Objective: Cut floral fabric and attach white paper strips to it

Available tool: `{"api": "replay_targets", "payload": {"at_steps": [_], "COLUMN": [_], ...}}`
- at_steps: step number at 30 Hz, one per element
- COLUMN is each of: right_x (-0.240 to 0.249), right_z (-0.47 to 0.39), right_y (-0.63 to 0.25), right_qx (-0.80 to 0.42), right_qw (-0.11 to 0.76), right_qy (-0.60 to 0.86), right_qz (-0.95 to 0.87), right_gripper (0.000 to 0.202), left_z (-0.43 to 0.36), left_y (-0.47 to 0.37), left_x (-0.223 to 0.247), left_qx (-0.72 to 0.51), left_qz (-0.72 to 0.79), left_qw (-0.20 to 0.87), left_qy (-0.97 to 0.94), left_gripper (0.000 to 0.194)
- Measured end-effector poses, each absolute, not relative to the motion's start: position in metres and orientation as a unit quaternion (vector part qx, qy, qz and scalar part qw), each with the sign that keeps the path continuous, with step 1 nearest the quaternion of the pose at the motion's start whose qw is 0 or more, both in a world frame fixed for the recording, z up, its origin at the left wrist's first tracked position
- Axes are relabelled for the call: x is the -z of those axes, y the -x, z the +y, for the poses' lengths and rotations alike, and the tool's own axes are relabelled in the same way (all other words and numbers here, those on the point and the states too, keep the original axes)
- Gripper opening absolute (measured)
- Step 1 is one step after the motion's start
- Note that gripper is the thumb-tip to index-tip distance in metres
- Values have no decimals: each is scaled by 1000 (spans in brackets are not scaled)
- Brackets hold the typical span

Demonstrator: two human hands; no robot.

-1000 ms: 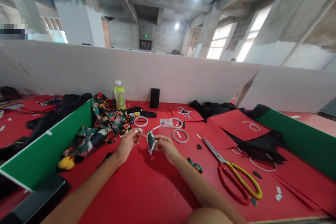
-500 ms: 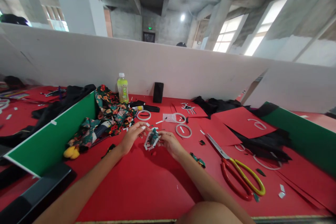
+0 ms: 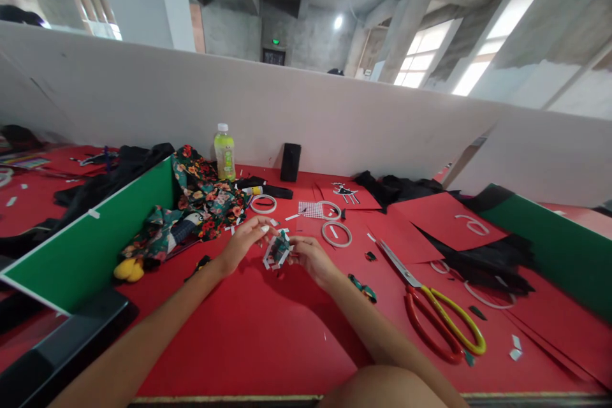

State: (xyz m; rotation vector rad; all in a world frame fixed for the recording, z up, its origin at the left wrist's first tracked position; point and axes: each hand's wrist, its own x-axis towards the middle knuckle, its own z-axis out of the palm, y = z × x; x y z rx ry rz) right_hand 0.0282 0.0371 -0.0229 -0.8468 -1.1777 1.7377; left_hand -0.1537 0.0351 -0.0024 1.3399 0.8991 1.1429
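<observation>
Small green cloth piece [image 3: 281, 247], patterned, details too small to read. White strips [image 3: 268, 262] along its edges, angular outline. Held tilted over red surface [image 3: 229, 338], edge pinched in right hand [image 3: 310, 257], left hand [image 3: 245, 243] just beside it; left-hand contact unclear.

The red tabletop [image 3: 239, 344] lies open between the 2 forearms [image 3: 176, 309]; scissors [image 3: 413, 281] obstruct the right side

Bare left hand [image 3: 243, 243], bare right hand [image 3: 313, 259], slender bare forearms [image 3: 165, 325]
</observation>
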Motion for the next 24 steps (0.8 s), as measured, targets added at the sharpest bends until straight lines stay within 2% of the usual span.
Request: {"api": "replay_targets", "payload": {"at_steps": [11, 17, 24], "right_x": [20, 20, 20], "right_z": [35, 35, 36], "right_y": [-28, -28, -28], "right_qx": [-686, -686, -688], "right_qw": [430, 436, 434], "right_qy": [338, 339, 342], "right_qz": [-480, -472, -471], "right_gripper": [22, 22, 23], "left_z": [29, 32, 35], "left_y": [153, 155, 157], "left_x": [-5, 1, 3], "left_qx": [-466, -476, -494], "left_qz": [334, 355, 369], "left_qw": [499, 494, 537], "left_qy": [-650, -636, -576], "left_gripper": [29, 28, 29]}}
